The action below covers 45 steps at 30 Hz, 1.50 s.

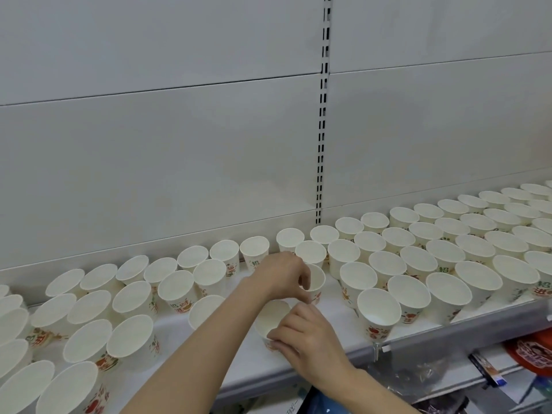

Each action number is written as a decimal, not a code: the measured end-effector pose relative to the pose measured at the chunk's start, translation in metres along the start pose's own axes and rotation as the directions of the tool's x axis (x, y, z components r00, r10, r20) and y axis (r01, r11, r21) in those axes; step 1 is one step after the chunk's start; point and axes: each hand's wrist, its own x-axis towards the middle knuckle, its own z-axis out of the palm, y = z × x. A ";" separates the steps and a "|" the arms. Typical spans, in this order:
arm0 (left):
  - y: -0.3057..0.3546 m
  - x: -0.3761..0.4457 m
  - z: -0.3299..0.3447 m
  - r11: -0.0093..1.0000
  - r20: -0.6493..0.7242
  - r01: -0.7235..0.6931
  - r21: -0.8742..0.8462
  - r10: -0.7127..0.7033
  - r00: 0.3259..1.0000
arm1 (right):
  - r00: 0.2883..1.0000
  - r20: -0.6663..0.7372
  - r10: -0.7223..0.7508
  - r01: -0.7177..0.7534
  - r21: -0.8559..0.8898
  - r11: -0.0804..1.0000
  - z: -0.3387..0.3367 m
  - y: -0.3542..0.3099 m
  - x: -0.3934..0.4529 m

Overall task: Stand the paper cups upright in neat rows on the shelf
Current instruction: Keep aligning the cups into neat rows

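Near the shelf's [298, 358] front edge, both hands grip cups: left hand [285, 274] seats one cup [316, 282] in the gap, right hand [301, 336] readies another cup [271, 316].

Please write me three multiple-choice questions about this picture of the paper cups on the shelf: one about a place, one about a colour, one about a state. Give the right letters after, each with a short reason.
1. Where is the cup that the right hand holds?
A. near the shelf's front edge, in the gap between the two cup groups
B. against the back panel
C. on the lower shelf

2. What colour is the inside of the cups?
A. red
B. white
C. blue

3. How do the cups on the shelf stand?
A. upside down
B. lying on their sides
C. upright, mouths open upward

Answers: 1 A, it stands in the bare middle strip near the front; 2 B, every open mouth shows white; 3 C, the rims face up while the left hand touches another cup behind.
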 end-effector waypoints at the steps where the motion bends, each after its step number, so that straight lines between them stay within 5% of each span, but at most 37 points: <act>1: 0.001 0.001 0.001 0.999 0.002 0.004 0.036 -0.004 1.000 | 1.000 -0.004 0.001 -0.001 0.007 1.000 0.002 0.000 0.001; 12: -0.044 -0.039 0.005 0.911 -0.147 0.307 0.276 -0.276 0.950 | 0.999 0.024 -0.026 0.026 0.026 0.999 0.019 0.001 0.008; 17: -0.054 -0.042 -0.005 0.936 -0.064 0.323 -0.138 -0.334 0.940 | 0.999 -0.023 0.023 -0.021 0.089 0.996 0.001 0.004 0.016; 21: -0.052 -0.007 -0.024 0.944 -0.307 0.277 -0.180 -0.321 0.896 | 0.969 -0.187 0.159 -0.188 -0.149 0.971 -0.031 0.052 0.041; 24: -0.048 0.035 -0.019 0.969 -0.274 0.245 -0.023 -0.242 0.931 | 0.924 0.002 0.381 -0.357 -0.346 0.868 -0.045 0.093 0.061; 29: -0.053 0.068 0.002 0.966 -0.143 0.240 0.099 -0.225 0.964 | 0.857 0.293 0.424 -0.253 -0.477 0.841 -0.040 0.113 0.075; 37: -0.057 0.077 0.010 0.975 -0.171 0.222 -0.007 -0.219 0.960 | 0.897 0.315 0.311 -0.150 -0.444 0.883 -0.045 0.112 0.069; 45: -0.062 0.060 0.006 0.969 -0.227 0.202 -0.143 -0.231 0.946 | 0.914 0.237 0.329 -0.200 -0.443 0.874 -0.033 0.114 0.067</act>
